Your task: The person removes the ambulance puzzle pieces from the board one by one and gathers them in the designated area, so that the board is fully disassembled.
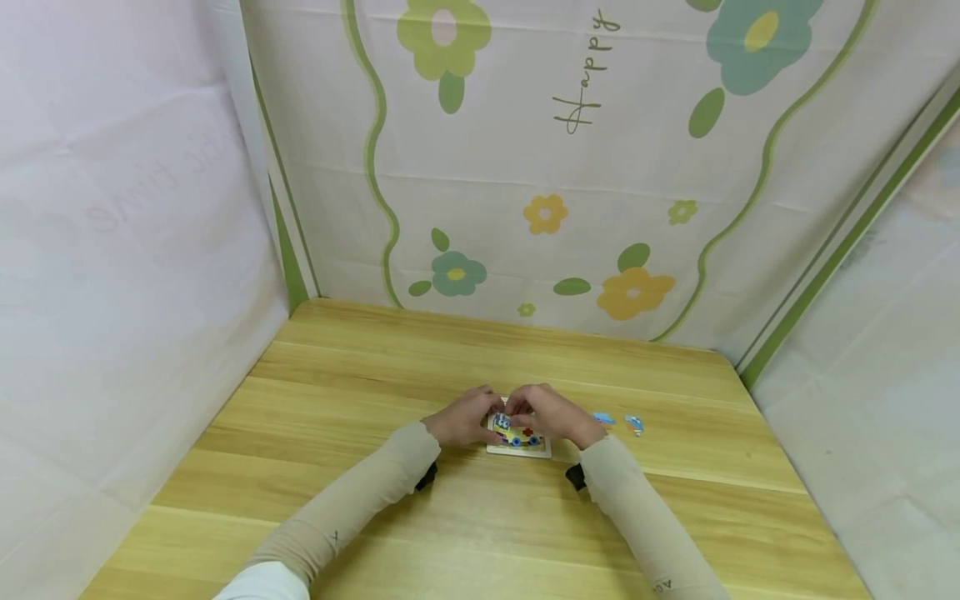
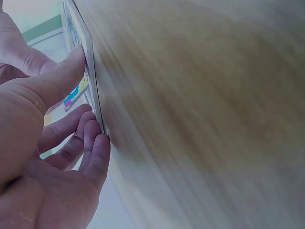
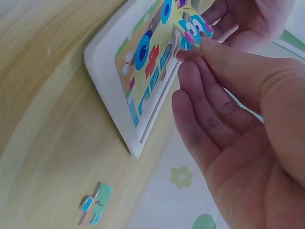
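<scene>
Smooth wood-grain bench (image 1: 487, 533) with a soft sheen. Along its far edge, a matt, lightly creased backdrop (image 1: 480, 150), seemingly cloth. White puzzle frame (image 3: 102, 62), smooth and matt; loose puzzle piece (image 3: 98, 202), smooth printed face. Beige sleeves (image 1: 352, 500), matt cloth, slightly wrinkled.

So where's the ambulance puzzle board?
Head view, below centre, slightly right: the ambulance puzzle board lies on the wooden table between left hand and right hand.

I see the left arm (image 1: 345, 507) and right arm (image 1: 647, 518) slanting inward. The left hand (image 1: 461, 417) has its thumb (image 2: 64, 78) straight, its fingers (image 2: 97, 157) loosely bent; close by, the right hand (image 1: 551, 412) pinches between thumb (image 3: 240, 67) and fingertips.
</scene>
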`<action>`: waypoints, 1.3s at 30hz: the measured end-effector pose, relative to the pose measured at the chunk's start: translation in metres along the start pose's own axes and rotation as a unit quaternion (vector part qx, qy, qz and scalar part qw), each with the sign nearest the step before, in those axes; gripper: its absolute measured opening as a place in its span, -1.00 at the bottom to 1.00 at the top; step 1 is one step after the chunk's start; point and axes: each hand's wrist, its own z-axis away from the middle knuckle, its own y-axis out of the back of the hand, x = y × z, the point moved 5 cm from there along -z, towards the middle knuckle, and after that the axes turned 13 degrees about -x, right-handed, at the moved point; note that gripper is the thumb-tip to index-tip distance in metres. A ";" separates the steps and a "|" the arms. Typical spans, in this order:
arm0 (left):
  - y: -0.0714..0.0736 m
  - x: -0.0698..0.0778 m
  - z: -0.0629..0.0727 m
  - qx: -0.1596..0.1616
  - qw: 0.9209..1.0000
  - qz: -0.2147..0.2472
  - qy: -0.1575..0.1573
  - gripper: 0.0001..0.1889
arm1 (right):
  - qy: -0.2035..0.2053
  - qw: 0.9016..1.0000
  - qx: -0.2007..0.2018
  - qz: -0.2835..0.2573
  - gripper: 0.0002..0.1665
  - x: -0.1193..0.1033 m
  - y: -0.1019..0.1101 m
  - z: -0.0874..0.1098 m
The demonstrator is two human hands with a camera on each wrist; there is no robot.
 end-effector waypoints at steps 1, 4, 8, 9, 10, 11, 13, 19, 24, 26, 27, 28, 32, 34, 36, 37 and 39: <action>0.000 0.000 0.000 0.000 1.000 -0.001 0.001 -0.52 | 0.002 1.000 0.000 -0.002 -0.86 0.000 0.000 0.000; 0.001 0.001 0.000 0.000 1.000 -0.002 0.004 -0.51 | 0.004 1.000 0.003 -0.007 -0.90 -0.001 0.000 0.000; 0.001 0.003 0.002 -0.002 1.000 -0.001 0.008 -0.51 | 0.003 1.000 0.004 -0.012 -0.91 -0.001 -0.001 0.000; 0.001 0.004 0.002 -0.003 1.000 -0.001 0.008 -0.51 | 0.004 1.000 0.004 -0.012 -0.91 -0.001 -0.001 0.000; 0.001 0.004 0.002 -0.004 1.000 -0.001 0.010 -0.51 | 0.004 1.000 0.004 -0.012 -0.91 -0.001 -0.002 0.000; 0.001 0.004 0.002 -0.005 1.000 -0.001 0.010 -0.51 | 0.004 1.000 0.005 -0.014 -0.91 -0.001 -0.002 0.000; 0.000 0.003 0.002 -0.007 1.000 -0.001 0.012 -0.51 | 0.005 1.000 0.006 -0.017 -0.91 -0.001 -0.003 0.001; 0.001 0.004 0.002 -0.010 1.000 0.005 0.011 -0.52 | 0.010 1.000 0.013 -0.014 -0.90 0.000 -0.003 0.001; 0.001 0.004 0.002 -0.010 1.000 0.008 0.006 -0.55 | 0.008 1.000 0.017 -0.008 -0.90 0.000 -0.002 0.002; 0.001 0.004 0.002 -0.010 1.000 0.008 0.007 -0.53 | 0.010 1.000 0.022 -0.005 -0.90 -0.001 0.000 0.003; 0.001 0.004 0.002 -0.010 1.000 0.008 0.007 -0.52 | 0.014 1.000 0.026 -0.003 -0.90 -0.002 0.002 0.003; 0.001 0.004 0.002 -0.011 1.000 0.007 0.008 -0.51 | 0.016 0.999 0.030 -0.002 -0.91 -0.003 0.004 0.004; 0.003 0.004 0.002 -0.009 1.000 0.003 0.012 -0.49 | 0.015 0.999 0.036 -0.002 -0.92 -0.005 0.013 0.010; 0.003 0.005 0.002 -0.009 1.000 0.001 0.012 -0.49 | 0.010 0.999 0.032 -0.004 -0.92 -0.005 0.017 0.014; 0.003 0.005 0.002 -0.008 1.000 0.002 0.011 -0.47 | 0.004 1.000 0.029 -0.003 -0.92 -0.004 0.021 0.019; 0.003 0.004 0.002 -0.008 1.000 0.004 0.011 -0.46 | 0.000 1.000 0.030 -0.002 -0.92 -0.003 0.023 0.022; 0.002 0.004 0.002 -0.008 1.000 0.007 0.012 -0.45 | -0.004 0.999 0.033 0.000 -0.92 -0.001 0.027 0.028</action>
